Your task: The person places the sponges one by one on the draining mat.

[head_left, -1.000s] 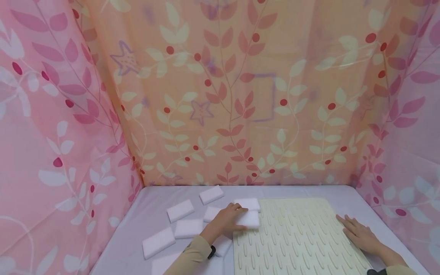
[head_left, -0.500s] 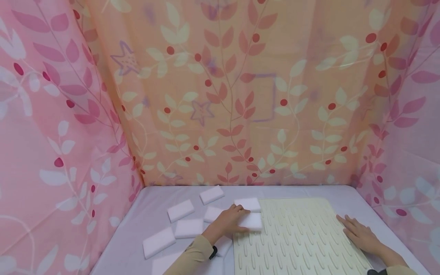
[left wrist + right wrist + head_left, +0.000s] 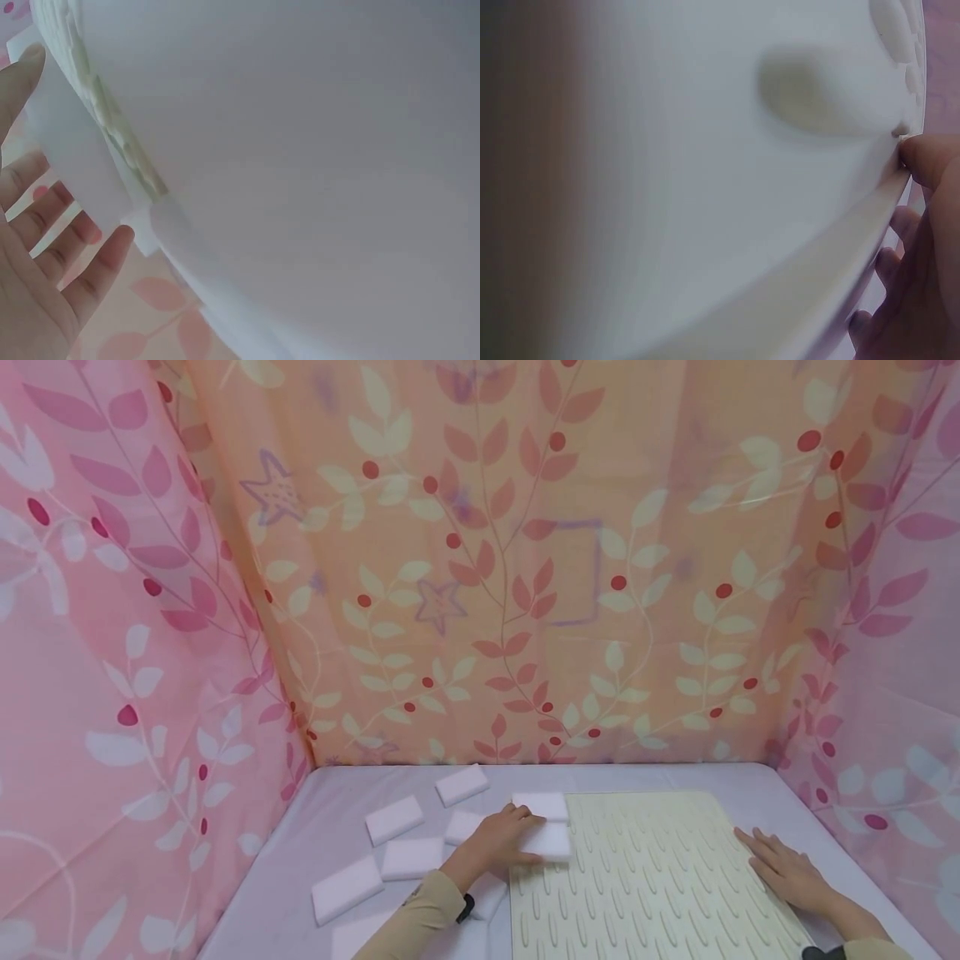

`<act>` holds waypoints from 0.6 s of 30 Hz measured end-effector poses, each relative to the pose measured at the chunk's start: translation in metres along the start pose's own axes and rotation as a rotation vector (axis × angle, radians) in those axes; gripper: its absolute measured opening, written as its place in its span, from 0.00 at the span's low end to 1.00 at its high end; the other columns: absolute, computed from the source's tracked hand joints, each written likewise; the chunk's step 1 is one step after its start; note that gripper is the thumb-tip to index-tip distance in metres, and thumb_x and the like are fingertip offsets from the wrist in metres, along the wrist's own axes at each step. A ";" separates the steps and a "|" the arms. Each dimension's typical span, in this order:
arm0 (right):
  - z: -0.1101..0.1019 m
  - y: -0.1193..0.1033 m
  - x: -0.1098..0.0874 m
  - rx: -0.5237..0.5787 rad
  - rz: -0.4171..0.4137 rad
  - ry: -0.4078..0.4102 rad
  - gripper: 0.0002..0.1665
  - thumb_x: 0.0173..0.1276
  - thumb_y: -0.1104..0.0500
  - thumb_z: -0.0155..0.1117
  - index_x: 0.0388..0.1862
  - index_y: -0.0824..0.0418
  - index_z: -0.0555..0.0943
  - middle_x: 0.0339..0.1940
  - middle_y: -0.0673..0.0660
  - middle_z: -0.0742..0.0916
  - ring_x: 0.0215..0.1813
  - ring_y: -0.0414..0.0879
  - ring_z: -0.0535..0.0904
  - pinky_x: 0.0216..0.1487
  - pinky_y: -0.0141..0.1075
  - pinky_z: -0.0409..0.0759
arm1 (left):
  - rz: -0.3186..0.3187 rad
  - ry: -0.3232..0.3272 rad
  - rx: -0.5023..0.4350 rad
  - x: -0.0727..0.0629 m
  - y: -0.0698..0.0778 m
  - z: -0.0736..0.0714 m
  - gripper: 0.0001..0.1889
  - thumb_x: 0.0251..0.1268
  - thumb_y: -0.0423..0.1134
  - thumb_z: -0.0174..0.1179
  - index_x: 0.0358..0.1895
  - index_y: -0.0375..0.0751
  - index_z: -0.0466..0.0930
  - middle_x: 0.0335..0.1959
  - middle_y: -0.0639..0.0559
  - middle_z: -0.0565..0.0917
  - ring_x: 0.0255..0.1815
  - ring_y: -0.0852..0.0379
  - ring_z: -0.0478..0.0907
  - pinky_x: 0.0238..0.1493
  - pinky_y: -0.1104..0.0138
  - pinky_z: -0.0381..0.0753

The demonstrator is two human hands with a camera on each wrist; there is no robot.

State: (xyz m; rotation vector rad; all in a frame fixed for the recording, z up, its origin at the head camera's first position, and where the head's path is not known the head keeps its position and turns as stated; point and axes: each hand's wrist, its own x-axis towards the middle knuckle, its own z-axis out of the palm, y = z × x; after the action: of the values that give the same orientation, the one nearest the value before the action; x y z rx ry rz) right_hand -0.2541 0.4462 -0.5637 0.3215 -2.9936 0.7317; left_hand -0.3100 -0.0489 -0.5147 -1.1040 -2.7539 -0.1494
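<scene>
A cream mat [image 3: 637, 885] with raised oval ridges lies on the white table. At its left edge my left hand [image 3: 497, 842] holds a white sponge block [image 3: 551, 843], thumb at the near side and fingers at the far side. In the left wrist view the thumb [image 3: 30, 64] overlaps the block, while other fingers reach behind it. Just beyond that block a second white sponge [image 3: 542, 806] lies on the mat's far left corner. My right hand [image 3: 783, 872] rests along the mat's right edge, fingers extended; in the right wrist view its thumb [image 3: 926, 157] touches the edge.
Several more white sponge blocks [image 3: 347, 889] lie scattered on the table [image 3: 277, 877] left of the mat, some partly under the left forearm. Floral curtains [image 3: 495, 568] enclose the table at the back and both sides.
Over the last second the left hand and its sponge block have shifted slightly right on the mat, then stayed nearly still. The right hand and the mat have not visibly moved.
</scene>
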 end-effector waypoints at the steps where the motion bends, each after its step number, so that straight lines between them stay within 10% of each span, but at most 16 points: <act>1: 0.000 0.000 0.000 0.003 0.000 -0.001 0.33 0.72 0.47 0.47 0.71 0.59 0.57 0.64 0.82 0.61 0.62 0.82 0.51 0.50 0.75 0.40 | 0.009 0.004 0.011 0.001 0.001 0.000 0.33 0.52 0.65 0.59 0.61 0.55 0.72 0.50 0.58 0.75 0.47 0.59 0.70 0.41 0.70 0.74; 18: 0.001 0.001 0.000 -0.001 -0.002 0.005 0.33 0.72 0.47 0.46 0.71 0.59 0.56 0.64 0.82 0.61 0.62 0.81 0.51 0.50 0.75 0.40 | 0.008 0.012 0.136 0.011 0.009 0.009 0.34 0.49 0.68 0.59 0.58 0.56 0.73 0.46 0.59 0.75 0.43 0.60 0.69 0.33 0.71 0.70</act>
State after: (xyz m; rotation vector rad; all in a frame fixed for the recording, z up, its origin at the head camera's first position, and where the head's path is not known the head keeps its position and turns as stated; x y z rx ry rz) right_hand -0.2544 0.4465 -0.5650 0.3215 -2.9889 0.7303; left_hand -0.3123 -0.0338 -0.5208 -1.0747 -2.7028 0.0312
